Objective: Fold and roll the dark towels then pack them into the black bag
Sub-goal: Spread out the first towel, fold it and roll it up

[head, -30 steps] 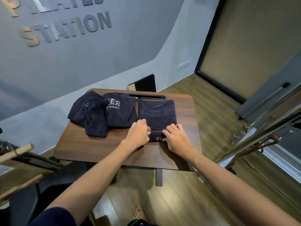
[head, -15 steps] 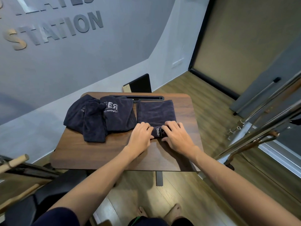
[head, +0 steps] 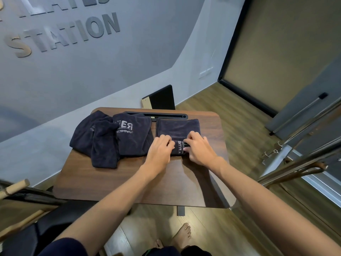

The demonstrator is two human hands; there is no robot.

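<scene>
A dark navy towel (head: 178, 127) lies folded into a narrow strip on the right half of the brown table (head: 129, 182). Its near end is wound into a small roll (head: 179, 147) with white lettering on it. My left hand (head: 160, 150) grips the roll's left end and my right hand (head: 200, 149) grips its right end, fingers curled over the top. A loose pile of other dark towels (head: 110, 137) with white print lies to the left of my hands. No black bag is in view.
A black slot (head: 156, 115) runs along the table's far edge. A black board (head: 162, 98) leans on the grey wall behind. Metal frame bars (head: 295, 163) stand close on the right, wooden and black equipment (head: 16, 189) at the left. My bare feet (head: 181, 235) are below.
Both hands have moved away from me along the strip, turning the towel's near end over, so the roll is thicker and its lettering now faces up.
</scene>
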